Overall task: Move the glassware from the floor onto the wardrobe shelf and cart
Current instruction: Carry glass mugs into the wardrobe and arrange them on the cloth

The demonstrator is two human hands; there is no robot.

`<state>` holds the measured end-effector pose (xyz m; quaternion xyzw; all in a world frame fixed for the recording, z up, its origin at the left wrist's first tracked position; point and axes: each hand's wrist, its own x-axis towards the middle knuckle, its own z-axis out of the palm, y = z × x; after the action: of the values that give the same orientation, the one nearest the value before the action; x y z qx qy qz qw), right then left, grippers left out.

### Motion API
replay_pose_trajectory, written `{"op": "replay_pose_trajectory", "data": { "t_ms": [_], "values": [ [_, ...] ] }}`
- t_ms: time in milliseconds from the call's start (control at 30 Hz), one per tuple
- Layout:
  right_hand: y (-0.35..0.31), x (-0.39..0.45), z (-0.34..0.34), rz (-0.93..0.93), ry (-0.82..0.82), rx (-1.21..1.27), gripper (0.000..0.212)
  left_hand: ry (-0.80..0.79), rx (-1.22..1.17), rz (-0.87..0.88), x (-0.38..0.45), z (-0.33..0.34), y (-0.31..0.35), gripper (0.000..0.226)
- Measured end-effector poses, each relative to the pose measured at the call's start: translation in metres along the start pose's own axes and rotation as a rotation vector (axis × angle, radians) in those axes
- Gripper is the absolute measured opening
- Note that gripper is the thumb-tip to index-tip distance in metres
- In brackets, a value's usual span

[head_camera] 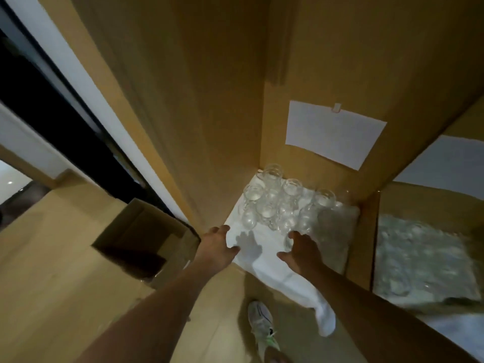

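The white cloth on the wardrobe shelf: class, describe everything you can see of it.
The white cloth looks like thin, soft fabric. It lies spread flat over the wooden shelf, and its near end droops over the front edge in a rounded fold. A cluster of clear glasses stands on its far part. The left hand is at its left edge, and the right hand reaches over it beside the nearest glass.

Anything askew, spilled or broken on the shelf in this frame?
Nothing looks broken or spilled. The glasses stand upright in a cluster at the back of the shelf. One oddity: the white cloth under them hangs off the shelf's front edge, its end drooping toward the floor. A tug could shift the glasses.
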<state>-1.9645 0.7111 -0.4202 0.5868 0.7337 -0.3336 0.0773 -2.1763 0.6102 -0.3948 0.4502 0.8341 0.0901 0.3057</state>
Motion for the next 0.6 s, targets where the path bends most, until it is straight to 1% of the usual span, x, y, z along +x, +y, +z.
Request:
{"op": "replay_pose_trajectory", "data": {
  "t_ms": [100, 267, 367, 500, 600],
  "values": [
    [-0.001, 0.043, 0.003, 0.029, -0.006, -0.003, 0.068, -0.039, -0.013, -0.034, 0.044, 0.004, 0.004, 0.071],
    [0.002, 0.112, 0.012, 0.114, -0.001, 0.092, 0.066, -0.098, -0.050, -0.061, 0.113, 0.022, 0.007, 0.072],
    [0.010, 0.149, 0.023, 0.122, 0.055, 0.116, 0.064, -0.093, -0.087, -0.102, 0.150, 0.037, 0.005, 0.072],
    [0.024, 0.185, 0.038, 0.155, 0.050, 0.061, 0.080, -0.100, -0.115, -0.126, 0.188, 0.058, -0.002, 0.079],
    [0.032, 0.203, 0.053, 0.135, 0.029, -0.021, 0.087, -0.089, -0.125, -0.146, 0.209, 0.075, -0.006, 0.086]
  ]
}}
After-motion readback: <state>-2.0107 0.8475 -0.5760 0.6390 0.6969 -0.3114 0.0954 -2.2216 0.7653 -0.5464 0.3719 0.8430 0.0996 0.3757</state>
